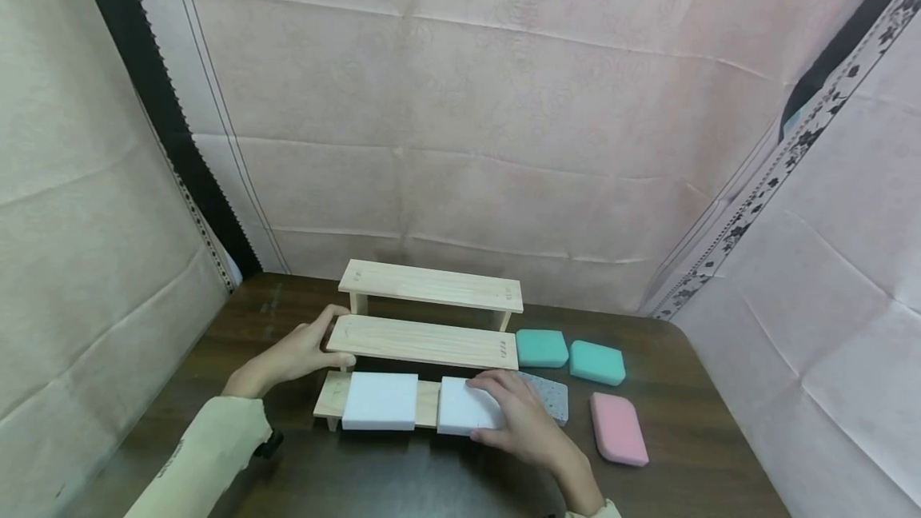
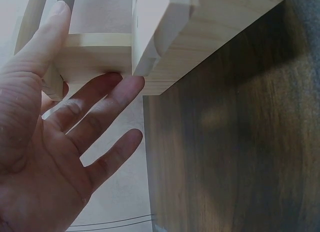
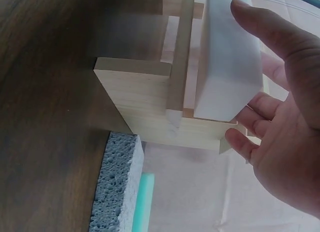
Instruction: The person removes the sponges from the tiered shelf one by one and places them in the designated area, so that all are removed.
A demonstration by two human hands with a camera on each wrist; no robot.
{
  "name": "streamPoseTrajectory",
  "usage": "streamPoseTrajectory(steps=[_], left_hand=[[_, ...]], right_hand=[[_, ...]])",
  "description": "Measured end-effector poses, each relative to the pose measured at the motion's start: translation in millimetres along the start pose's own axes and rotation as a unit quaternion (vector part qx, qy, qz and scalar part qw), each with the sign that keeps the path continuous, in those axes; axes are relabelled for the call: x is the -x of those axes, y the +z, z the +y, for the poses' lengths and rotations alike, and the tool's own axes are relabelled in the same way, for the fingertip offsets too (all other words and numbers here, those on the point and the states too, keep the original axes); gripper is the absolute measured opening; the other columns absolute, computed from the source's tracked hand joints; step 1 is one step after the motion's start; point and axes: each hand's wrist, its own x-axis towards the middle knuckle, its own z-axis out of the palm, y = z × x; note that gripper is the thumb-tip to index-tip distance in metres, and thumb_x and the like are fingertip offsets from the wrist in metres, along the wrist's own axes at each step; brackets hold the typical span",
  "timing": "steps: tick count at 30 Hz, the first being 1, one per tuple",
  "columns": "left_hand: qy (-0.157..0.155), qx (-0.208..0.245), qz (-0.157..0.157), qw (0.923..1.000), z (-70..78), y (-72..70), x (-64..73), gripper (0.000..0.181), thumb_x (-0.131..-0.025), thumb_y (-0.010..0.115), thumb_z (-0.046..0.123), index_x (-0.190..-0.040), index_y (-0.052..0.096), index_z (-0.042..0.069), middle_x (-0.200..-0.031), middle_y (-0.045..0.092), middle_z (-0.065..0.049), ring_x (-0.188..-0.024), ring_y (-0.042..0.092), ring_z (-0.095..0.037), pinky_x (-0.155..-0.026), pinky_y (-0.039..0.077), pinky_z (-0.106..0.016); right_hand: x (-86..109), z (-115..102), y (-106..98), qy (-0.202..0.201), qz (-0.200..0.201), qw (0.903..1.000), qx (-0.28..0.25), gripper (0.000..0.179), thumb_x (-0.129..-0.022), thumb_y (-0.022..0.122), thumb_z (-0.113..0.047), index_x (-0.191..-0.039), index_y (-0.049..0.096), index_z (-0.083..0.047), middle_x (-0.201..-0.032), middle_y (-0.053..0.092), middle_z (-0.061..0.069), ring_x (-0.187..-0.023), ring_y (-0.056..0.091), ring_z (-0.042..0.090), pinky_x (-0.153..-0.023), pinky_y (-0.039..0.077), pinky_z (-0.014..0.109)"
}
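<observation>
A pale wooden three-tier stepped stand sits on the dark table. My left hand grips the left end of its middle tier, thumb at the front and index finger at the back. In the left wrist view, the lower fingers of that hand spread loosely beside the wood. On the lowest tier lie two white sponge-like blocks. The left block is untouched. My right hand holds the right block across its front and back edges; the right wrist view shows this block between thumb and fingers.
Right of the stand lies a grey porous block, partly behind my right hand. Two teal blocks are beyond it, and a pink block lies farther right. Pale cloth curtains hang behind and on both sides.
</observation>
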Motion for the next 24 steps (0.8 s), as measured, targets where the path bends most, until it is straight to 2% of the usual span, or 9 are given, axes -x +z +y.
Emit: streamPoseTrajectory(steps=[4,7,12,24], left_hand=[[-0.004,-0.001,0.000,1.0000,-0.3,0.5,-1.0,0.073,-0.088,0.079,0.033,-0.141,0.032,0.016,-0.123,0.064,-0.018,-0.105,0.065,-0.028,-0.084,0.052,-0.050],[-0.006,0.000,-0.001,1.0000,-0.3,0.4,-1.4,0.075,-0.087,0.079,0.036,-0.142,0.032,0.016,-0.123,0.063,-0.018,-0.105,0.064,-0.029,-0.084,0.052,-0.050],[-0.008,-0.001,0.003,1.0000,0.5,-0.2,0.3,0.075,-0.087,0.080,0.035,-0.141,0.032,0.015,-0.123,0.063,-0.018,-0.105,0.064,-0.028,-0.084,0.051,-0.051],[-0.002,-0.002,0.000,1.0000,2.0,-0.9,-0.4,0.075,-0.088,0.079,0.035,-0.142,0.031,0.014,-0.124,0.063,-0.020,-0.108,0.064,-0.031,-0.084,0.052,-0.053]], right_hand=[[1.7,-1,-4,0.001,0.003,1.0000,-0.004,0.062,-0.077,0.086,-0.040,-0.131,0.061,-0.022,-0.135,0.056,-0.004,-0.126,0.048,0.023,-0.105,0.036,0.053],[4.0,-1,-7,-0.001,0.011,0.9999,-0.011,0.062,-0.077,0.086,-0.038,-0.132,0.061,-0.022,-0.135,0.055,-0.004,-0.127,0.047,0.024,-0.105,0.036,0.052],[8.4,0,-14,-0.008,0.026,0.9994,-0.022,0.062,-0.076,0.088,-0.037,-0.131,0.062,-0.023,-0.135,0.056,-0.003,-0.125,0.047,0.020,-0.101,0.039,0.051],[22.6,9,-32,-0.005,0.058,0.9982,-0.011,0.063,-0.074,0.090,-0.036,-0.129,0.063,-0.023,-0.135,0.056,-0.007,-0.127,0.047,0.020,-0.099,0.042,0.051]])
